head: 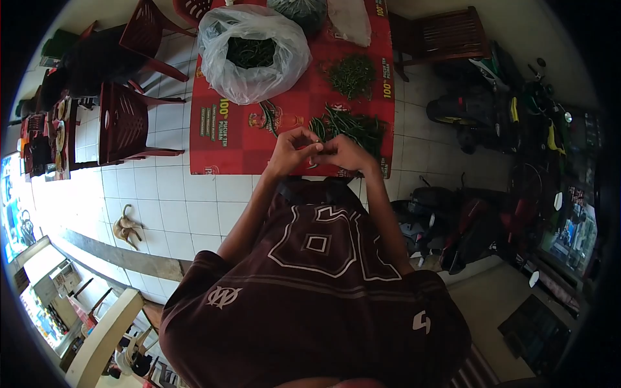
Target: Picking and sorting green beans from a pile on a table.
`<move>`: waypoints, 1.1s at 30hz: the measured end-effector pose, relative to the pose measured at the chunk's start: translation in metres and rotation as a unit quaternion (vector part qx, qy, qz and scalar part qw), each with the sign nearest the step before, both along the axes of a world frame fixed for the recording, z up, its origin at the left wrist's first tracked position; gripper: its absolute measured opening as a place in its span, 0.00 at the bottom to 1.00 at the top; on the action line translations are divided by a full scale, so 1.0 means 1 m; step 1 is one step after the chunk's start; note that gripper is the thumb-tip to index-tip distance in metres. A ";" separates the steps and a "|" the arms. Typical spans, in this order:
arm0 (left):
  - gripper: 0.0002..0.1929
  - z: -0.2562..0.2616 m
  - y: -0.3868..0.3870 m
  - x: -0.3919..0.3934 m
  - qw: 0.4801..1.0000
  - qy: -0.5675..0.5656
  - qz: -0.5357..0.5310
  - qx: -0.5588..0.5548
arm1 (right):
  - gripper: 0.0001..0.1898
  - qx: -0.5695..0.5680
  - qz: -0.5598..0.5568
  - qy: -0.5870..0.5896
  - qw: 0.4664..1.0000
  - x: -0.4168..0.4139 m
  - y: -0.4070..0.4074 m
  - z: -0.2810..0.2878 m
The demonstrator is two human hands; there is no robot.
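Observation:
My left hand and my right hand meet above the near edge of a table with a red printed cover. Between their fingertips is a thin green chilli, mostly hidden by the fingers. Just beyond my right hand lies a heap of long green chillies. A few loose chillies rest beyond my left hand. Farther back on the right is a pile of thin green stems. An open clear plastic bag holds many more dark green chillies.
A second filled bag and a pale sack stand at the table's far end. Red plastic chairs are on the left, a wooden chair at far right. Motorcycles stand right. A cat is on the tiled floor.

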State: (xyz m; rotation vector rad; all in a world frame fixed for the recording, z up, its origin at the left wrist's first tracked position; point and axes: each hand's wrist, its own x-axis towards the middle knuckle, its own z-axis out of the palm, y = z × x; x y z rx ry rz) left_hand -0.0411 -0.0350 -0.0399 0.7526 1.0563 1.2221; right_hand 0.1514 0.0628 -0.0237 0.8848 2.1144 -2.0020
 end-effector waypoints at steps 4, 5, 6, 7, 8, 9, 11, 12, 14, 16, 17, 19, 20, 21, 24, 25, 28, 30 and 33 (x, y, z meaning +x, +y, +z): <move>0.11 -0.035 0.003 -0.002 0.997 0.034 0.055 -0.032 | 0.12 0.122 -0.072 -0.058 0.988 -0.002 -0.003 -0.014; 0.11 -0.052 0.005 -0.009 0.998 0.033 0.052 -0.032 | 0.11 0.207 -0.062 -0.127 0.968 -0.003 -0.001 -0.011; 0.16 -0.077 0.004 -0.022 0.978 0.193 0.056 -0.049 | 0.11 0.208 -0.064 -0.129 0.967 0.000 0.001 -0.013; 0.21 -0.102 0.003 -0.035 0.933 0.347 0.062 -0.065 | 0.11 0.268 -0.082 -0.186 0.942 0.007 0.005 -0.020; 0.21 -0.124 -0.001 -0.047 0.934 0.347 0.062 -0.064 | 0.11 0.327 -0.100 -0.241 0.908 0.017 0.009 -0.029; 0.24 -0.144 -0.006 -0.060 0.877 0.455 0.121 -0.095 | 0.11 0.329 -0.100 -0.241 0.907 0.027 0.011 -0.044; 0.28 -0.162 -0.006 -0.074 0.805 0.553 0.174 -0.121 | 0.10 0.449 -0.267 -0.163 0.837 0.049 0.016 -0.087; 0.26 -0.168 -0.006 -0.079 0.803 0.557 0.178 -0.114 | 0.12 0.461 -0.229 -0.228 0.827 0.058 0.018 -0.101; 0.25 -0.173 -0.004 -0.083 0.801 0.561 0.184 -0.104 | 0.13 0.480 -0.209 -0.247 0.816 0.067 0.012 -0.123; 0.20 -0.178 -0.003 -0.085 0.776 0.603 0.140 -0.120 | 0.14 0.500 -0.185 -0.262 0.805 0.066 0.008 -0.130; 0.20 -0.179 -0.002 -0.087 0.775 0.603 0.143 -0.120 | 0.16 0.488 -0.187 -0.270 0.809 0.066 0.005 -0.133; 0.15 -0.180 -0.004 -0.089 0.808 0.560 0.113 -0.147 | 0.18 0.474 -0.188 -0.279 0.814 0.063 0.001 -0.132; 0.15 -0.181 -0.007 -0.089 0.807 0.560 0.113 -0.148 | 0.18 0.479 -0.194 -0.271 0.812 0.063 0.001 -0.132; 0.14 -0.176 -0.007 -0.088 0.811 0.552 0.127 -0.146 | 0.18 0.483 -0.201 -0.264 0.810 0.063 0.002 -0.129; 0.14 -0.165 -0.013 -0.087 0.829 0.527 0.135 -0.132 | 0.18 0.513 -0.242 -0.217 0.795 0.057 0.000 -0.121; 0.16 -0.163 -0.017 -0.088 0.843 0.509 0.129 -0.119 | 0.18 0.513 -0.242 -0.216 0.795 0.053 0.001 -0.115; 0.16 -0.143 -0.040 -0.083 0.909 0.411 0.005 -0.061 | 0.18 0.519 -0.249 -0.141 0.805 0.040 0.003 -0.099; 0.15 -0.115 -0.054 -0.068 0.931 0.361 -0.031 -0.048 | 0.18 0.289 -0.158 -0.054 0.943 0.028 0.009 -0.094; 0.13 -0.073 -0.056 -0.041 0.956 0.276 -0.098 -0.028 | 0.15 0.050 -0.243 0.099 0.964 0.000 0.001 -0.097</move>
